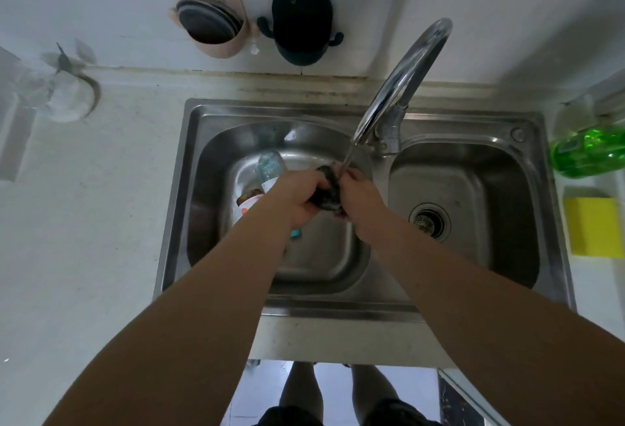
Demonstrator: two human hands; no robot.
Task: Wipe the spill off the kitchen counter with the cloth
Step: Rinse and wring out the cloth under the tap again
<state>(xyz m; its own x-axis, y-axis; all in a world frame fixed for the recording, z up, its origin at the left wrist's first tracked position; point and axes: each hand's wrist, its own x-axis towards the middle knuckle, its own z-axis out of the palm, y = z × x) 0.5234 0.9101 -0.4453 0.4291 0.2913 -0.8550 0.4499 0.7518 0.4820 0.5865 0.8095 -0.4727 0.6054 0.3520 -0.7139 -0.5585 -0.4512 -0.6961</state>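
Head view: both hands, left [297, 194] and right [360, 197], grip what seems a dark cloth [326, 189] under the faucet [399, 87].

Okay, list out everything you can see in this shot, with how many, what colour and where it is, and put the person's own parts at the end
cloth: one, dark, bunched under the tap's stream
tap: one, chrome, running into the left basin
sink: one, steel, two basins
bottle: one, clear, lying in the left basin
sponge: one, yellow, counter right of the sink
green bottle: one, on its side behind the sponge
wall holders: two, pink and dark, above the sink
counter: one, pale, left of the sink
left hand: one, grip on the cloth
right hand: one, grip on the cloth
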